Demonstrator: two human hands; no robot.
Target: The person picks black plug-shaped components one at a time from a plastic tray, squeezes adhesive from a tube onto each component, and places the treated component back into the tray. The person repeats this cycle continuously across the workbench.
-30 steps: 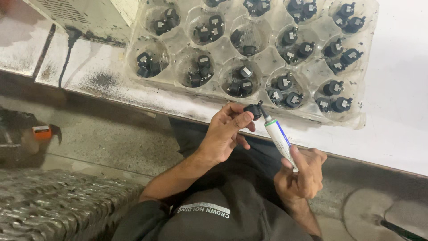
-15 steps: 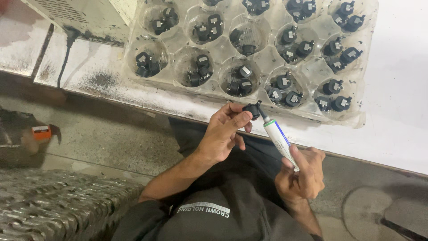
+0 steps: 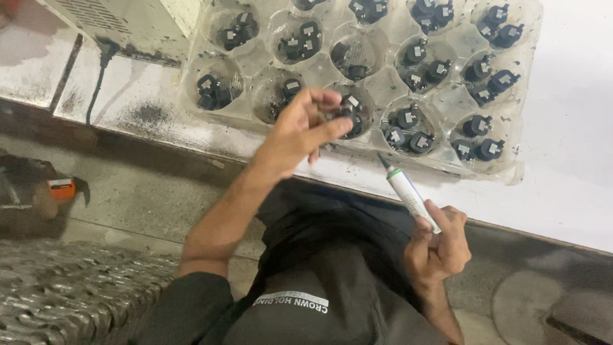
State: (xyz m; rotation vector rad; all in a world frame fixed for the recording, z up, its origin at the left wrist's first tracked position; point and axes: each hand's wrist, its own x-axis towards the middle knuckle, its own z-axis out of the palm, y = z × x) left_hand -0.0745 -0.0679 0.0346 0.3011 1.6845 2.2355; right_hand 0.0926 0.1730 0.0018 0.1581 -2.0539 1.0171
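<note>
So a small black part (image 3: 337, 115) is pinched between the thumb and fingers (image 3: 332, 128) of the left hand (image 3: 300, 131), held up right over the near row of a clear plastic tray (image 3: 447, 163). The fingers are curled tight around it, so not much of the part is seen. The tray is sat on a white table (image 3: 575, 128) and its near rim is just back from the table's front edge, so very little bare strip is left there. Every pocket is loaded with black parts (image 3: 408, 128), about 2 or 3 each.

The right hand (image 3: 437, 246) is closed around a white pen-like applicator (image 3: 408, 191) with a green band, tip pointed up toward the tray edge but apart from it. It's held lower down, off the table, over the dark trousers (image 3: 319, 255).

To the right of the tray the tabletop is plain white. At the far left a grey box (image 3: 121, 19) with a black cable (image 3: 96, 76) is crowded against the tray's corner. The table's surface near the edge is scuffed and speckled with black grime. Below it, grey concrete floor (image 3: 147, 198) is seen, plus a metal grating (image 3: 70, 287) at lower left.
</note>
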